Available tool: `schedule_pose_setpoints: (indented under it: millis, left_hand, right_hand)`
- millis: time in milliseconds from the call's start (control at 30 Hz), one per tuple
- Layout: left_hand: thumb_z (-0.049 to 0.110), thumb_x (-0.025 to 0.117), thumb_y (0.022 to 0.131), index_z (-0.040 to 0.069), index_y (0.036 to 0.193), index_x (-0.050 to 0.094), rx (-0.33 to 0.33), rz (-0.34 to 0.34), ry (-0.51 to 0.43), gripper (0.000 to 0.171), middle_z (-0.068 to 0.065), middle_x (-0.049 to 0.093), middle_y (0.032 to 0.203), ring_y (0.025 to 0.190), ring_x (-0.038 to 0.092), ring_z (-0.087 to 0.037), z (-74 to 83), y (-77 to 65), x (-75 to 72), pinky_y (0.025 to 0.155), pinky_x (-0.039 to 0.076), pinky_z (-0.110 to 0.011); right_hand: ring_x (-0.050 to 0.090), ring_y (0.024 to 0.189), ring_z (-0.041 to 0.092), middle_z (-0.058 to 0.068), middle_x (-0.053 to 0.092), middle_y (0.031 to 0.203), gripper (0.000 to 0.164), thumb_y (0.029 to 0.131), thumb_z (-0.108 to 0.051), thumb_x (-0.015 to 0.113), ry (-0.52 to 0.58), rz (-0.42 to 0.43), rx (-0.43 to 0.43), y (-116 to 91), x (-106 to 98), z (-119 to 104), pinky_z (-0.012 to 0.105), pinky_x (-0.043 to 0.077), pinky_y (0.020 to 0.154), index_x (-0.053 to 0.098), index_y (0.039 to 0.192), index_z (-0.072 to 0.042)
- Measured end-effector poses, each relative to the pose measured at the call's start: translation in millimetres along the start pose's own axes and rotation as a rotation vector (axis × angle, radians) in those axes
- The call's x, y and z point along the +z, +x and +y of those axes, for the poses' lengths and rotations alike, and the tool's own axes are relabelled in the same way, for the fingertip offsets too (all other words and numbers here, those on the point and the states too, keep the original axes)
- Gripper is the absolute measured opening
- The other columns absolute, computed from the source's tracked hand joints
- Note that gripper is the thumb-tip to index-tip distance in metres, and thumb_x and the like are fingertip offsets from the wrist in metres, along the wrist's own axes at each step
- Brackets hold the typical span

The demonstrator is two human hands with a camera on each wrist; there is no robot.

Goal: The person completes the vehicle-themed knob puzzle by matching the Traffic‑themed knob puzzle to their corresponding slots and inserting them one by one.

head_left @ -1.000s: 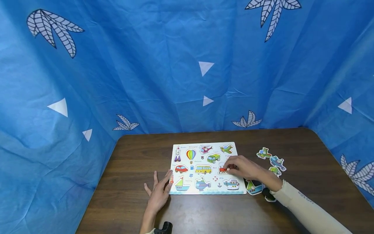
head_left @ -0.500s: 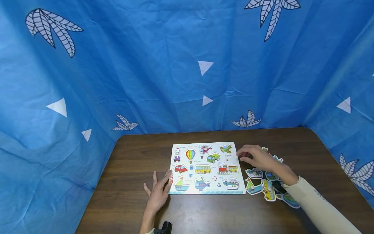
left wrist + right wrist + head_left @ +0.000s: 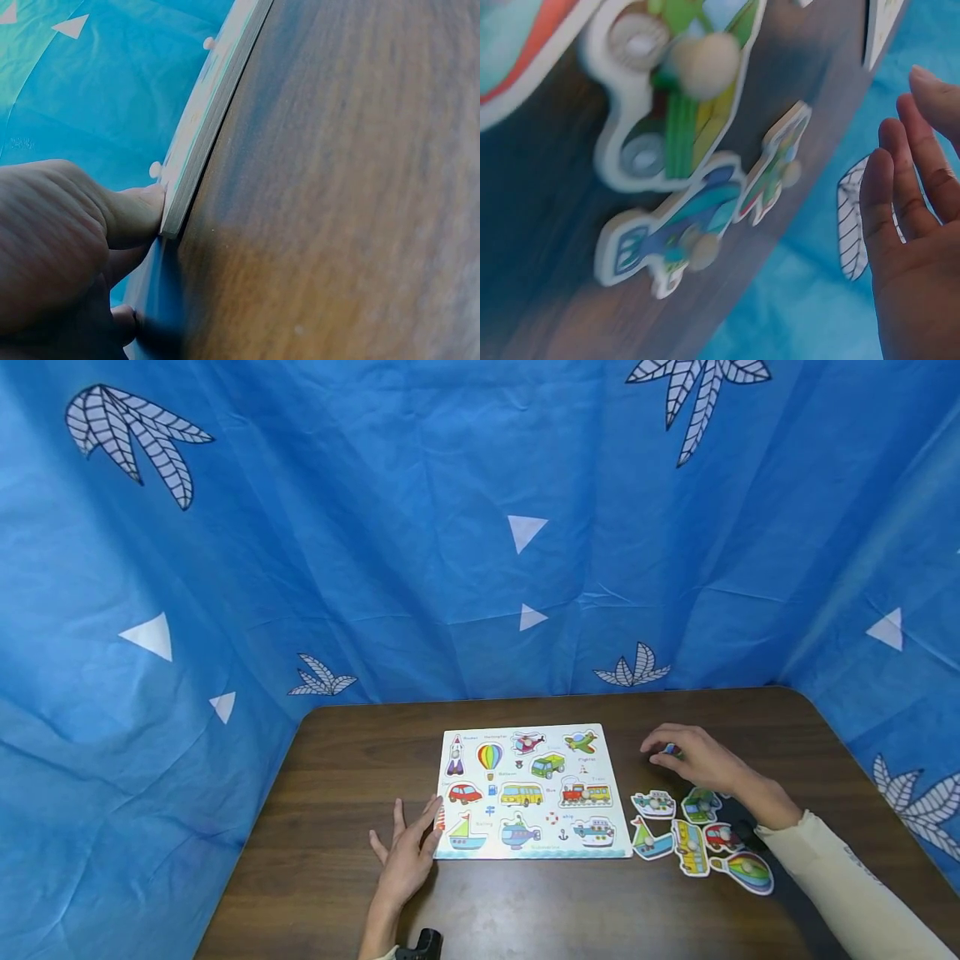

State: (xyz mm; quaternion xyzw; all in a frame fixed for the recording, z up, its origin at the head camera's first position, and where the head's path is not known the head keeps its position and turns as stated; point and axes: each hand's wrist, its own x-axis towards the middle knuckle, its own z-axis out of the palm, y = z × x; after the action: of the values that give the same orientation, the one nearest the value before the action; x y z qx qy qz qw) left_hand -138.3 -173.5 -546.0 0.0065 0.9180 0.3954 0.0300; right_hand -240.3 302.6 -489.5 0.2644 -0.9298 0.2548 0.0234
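One ship piece (image 3: 654, 804), one sailboat piece (image 3: 651, 843), one bus piece (image 3: 690, 848), one red car piece (image 3: 718, 837), one balloon piece (image 3: 746, 870) and one green truck piece (image 3: 701, 806) lie close together, right of the picture board (image 3: 551, 802). The right wrist view shows two more on the brown table (image 3: 517, 910), next to the truck: a blue piece (image 3: 682, 232) and a plane piece (image 3: 776, 169).

The left hand (image 3: 408, 860) is at the board's left edge. Its fingers are spread wide, and its thumb touches the edge near a corner. The right hand (image 3: 705, 760) is above the table, right of the board. Its fingers are loose and a bit bent, and they don't seem to hold anything.

What could go wrong? The pieces are so close that picking one up might knock its neighbor. The round knobs (image 3: 712, 67) look small, so a bad pinch could slip. The sailboat piece is right by the board's lower right corner; I can't tell if they touch. If the left hand pushes too hard, the board might slide and shove that piece into the bus piece.
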Motion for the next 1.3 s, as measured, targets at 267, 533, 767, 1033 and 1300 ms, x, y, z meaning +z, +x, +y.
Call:
schedule_pose_setpoints:
  millis: [267, 533, 767, 1033, 1300]
  left_hand:
    - [0.013, 0.057, 0.101, 0.018, 0.15, 0.049, -0.004, 0.0, 0.001, 0.049, -0.005, 0.044, 0.155, 0.153, -0.005, -0.047, 1.0, 0.0, -0.6, 0.102, -0.024, -0.077]
    - [0.012, 0.057, 0.101, 0.018, 0.15, 0.049, 0.003, -0.001, -0.002, 0.05, -0.004, 0.045, 0.155, 0.153, -0.005, -0.047, 1.5, 1.0, 1.0, 0.102, -0.025, -0.077]
    - [0.012, 0.057, 0.101, 0.018, 0.15, 0.049, 0.001, -0.01, -0.005, 0.05, -0.004, 0.045, 0.155, 0.153, -0.006, -0.047, 0.4, 0.3, 0.5, 0.102, -0.025, -0.077]
    - [0.012, 0.057, 0.101, 0.019, 0.15, 0.049, -0.006, -0.005, -0.009, 0.05, -0.004, 0.044, 0.155, 0.153, -0.006, -0.046, -1.5, 0.4, 0.2, 0.102, -0.025, -0.076]
    - [0.012, 0.058, 0.101, 0.019, 0.15, 0.049, -0.005, -0.004, 0.0, 0.05, -0.004, 0.044, 0.156, 0.153, -0.006, -0.046, -0.9, 1.0, 0.0, 0.102, -0.025, -0.077]
  right_hand:
    - [0.065, 0.093, 0.02, 0.002, 0.07, 0.103, 0.024, 0.088, 0.006, 0.07, -0.017, -0.012, 0.05, -4.6, -4.3, 16.2, 0.045, 0.056, 0.082, 0.073, 0.104, -0.011]
    - [0.066, 0.091, 0.023, 0.003, 0.07, 0.098, 0.021, 0.087, 0.006, 0.071, -0.045, -0.017, 0.065, -9.5, -4.8, 29.9, 0.041, 0.056, 0.076, 0.074, 0.098, -0.011]
    - [0.066, 0.092, 0.023, 0.0, 0.07, 0.099, 0.02, 0.088, 0.003, 0.07, -0.063, -0.027, 0.081, -12.2, -2.9, 39.3, 0.042, 0.056, 0.078, 0.075, 0.097, -0.014]
    - [0.066, 0.092, 0.025, 0.001, 0.07, 0.097, 0.02, 0.086, 0.004, 0.072, -0.064, -0.039, 0.103, -11.9, -3.2, 40.7, 0.043, 0.056, 0.078, 0.075, 0.096, -0.013]
    - [0.066, 0.089, 0.023, 0.002, 0.069, 0.096, 0.02, 0.086, 0.007, 0.07, -0.062, -0.024, 0.099, -12.0, -2.0, 43.2, 0.037, 0.056, 0.074, 0.075, 0.094, -0.011]
